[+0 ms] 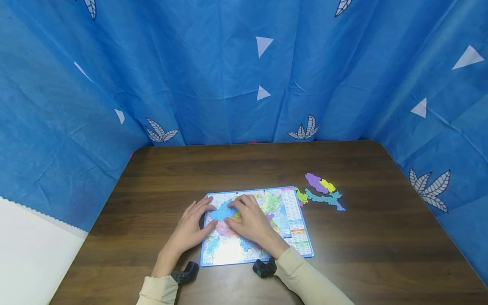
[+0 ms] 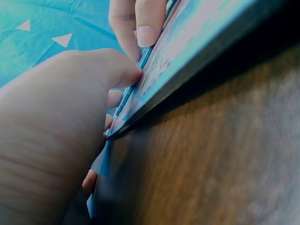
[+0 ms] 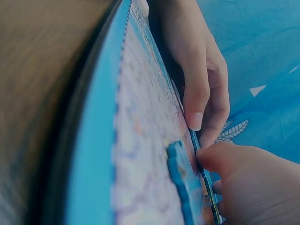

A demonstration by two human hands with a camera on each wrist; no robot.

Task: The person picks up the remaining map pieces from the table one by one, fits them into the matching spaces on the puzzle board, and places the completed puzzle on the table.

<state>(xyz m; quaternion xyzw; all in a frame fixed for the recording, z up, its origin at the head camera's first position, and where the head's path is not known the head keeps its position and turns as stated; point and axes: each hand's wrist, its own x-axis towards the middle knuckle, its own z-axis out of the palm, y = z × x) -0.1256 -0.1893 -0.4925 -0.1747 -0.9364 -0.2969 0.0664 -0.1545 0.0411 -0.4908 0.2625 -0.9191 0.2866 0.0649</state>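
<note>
A blue map puzzle piece (image 1: 222,211) lies on the upper left of a map puzzle board (image 1: 289,250), between my two hands. My left hand (image 1: 188,228) is spread at the board's left edge, thumb and fingertips touching the blue piece's left side. From the other side my right hand (image 1: 249,220) holds the piece's right end, index finger arched at the top and thumb at the lower edge. A pink piece (image 1: 224,229) sits just below. In the right wrist view, the left thumb and a left finger (image 3: 196,101) come down close together along the piece's edge.
Right of the board lie loose pieces: a purple one (image 1: 314,181), a yellow one (image 1: 328,185), a teal one (image 1: 328,198) and a green one (image 1: 302,195) by the board's edge. The brown wooden table (image 1: 381,237) meets a blue curtain (image 1: 221,84) behind.
</note>
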